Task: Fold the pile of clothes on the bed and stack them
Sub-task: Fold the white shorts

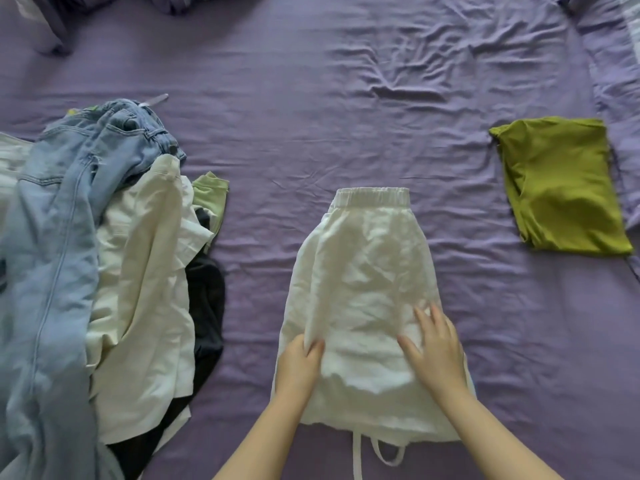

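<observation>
A white skirt (367,292) lies flat near the near edge of the bed (298,109), waistband away from the person. The left hand (299,367) pinches a fold at its left side; the right hand (438,348) presses flat, fingers spread. Folding seems under way; next, likely bring one side across. The unfolded pile (104,258) sits at the left edge, a folded green top (561,188) toward the right. No containers show.
</observation>
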Tool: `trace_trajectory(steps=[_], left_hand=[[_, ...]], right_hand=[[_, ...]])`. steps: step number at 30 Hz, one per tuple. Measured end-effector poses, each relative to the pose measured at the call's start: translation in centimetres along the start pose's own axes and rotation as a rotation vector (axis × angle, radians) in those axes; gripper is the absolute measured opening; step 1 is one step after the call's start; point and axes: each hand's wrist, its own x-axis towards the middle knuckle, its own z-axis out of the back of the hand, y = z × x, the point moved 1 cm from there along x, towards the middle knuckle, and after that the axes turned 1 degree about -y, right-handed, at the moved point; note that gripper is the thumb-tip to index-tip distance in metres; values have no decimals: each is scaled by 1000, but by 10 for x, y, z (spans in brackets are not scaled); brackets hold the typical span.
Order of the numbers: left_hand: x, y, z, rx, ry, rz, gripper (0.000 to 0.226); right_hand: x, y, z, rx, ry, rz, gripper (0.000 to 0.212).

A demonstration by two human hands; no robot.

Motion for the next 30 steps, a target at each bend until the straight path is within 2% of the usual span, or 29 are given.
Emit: trace_trajectory(steps=[4, 7, 9, 10, 11, 12, 14, 16, 18, 21, 23, 24, 27, 30], left_hand=[[-4, 10, 23, 32, -118, -47, 21], [0, 13, 33, 262, -153, -16, 10], [-2, 7, 28, 483, -282, -42, 40], [-6, 0, 21, 541, -351, -108, 51], [-11, -8, 14, 539, -376, -199, 52], [-17, -17, 3, 486, -323, -288, 45], [-32, -35, -31, 340, -83, -383, 26], [-47, -51, -71, 310, 129, -365, 16], [-57, -60, -110, 282, 225, -321, 16], [-66, -65, -149, 216, 236, -222, 32], [-68, -63, -158, 188, 189, -170, 48], [-67, -61, -159, 200, 167, -164, 48], [-59, -58, -150, 257, 191, -197, 20], [-50, -58, -126, 109, 237, -234, 14]], right_hand=[[-17, -13, 10, 74, -30, -96, 63], [-33, -31, 16, 166, -25, -175, 62], [-43, -43, 18, 256, -35, -216, 59], [-47, -49, 19, 308, -44, -239, 57], [-50, -52, 18, 361, -47, -260, 54], [-51, -54, 17, 419, -47, -290, 49], [-53, -62, 17, 529, -52, -342, 30], [-52, -68, 18, 592, -40, -356, 17], [-50, -74, 19, 642, 13, -341, 10], [-48, -83, 22, 753, 61, -347, 15], [-48, -89, 24, 847, 76, -371, 16], [-48, -92, 24, 893, 85, -374, 15], [-48, -100, 26, 983, 91, -360, 12], [-47, -110, 29, 875, 67, -368, 9]])
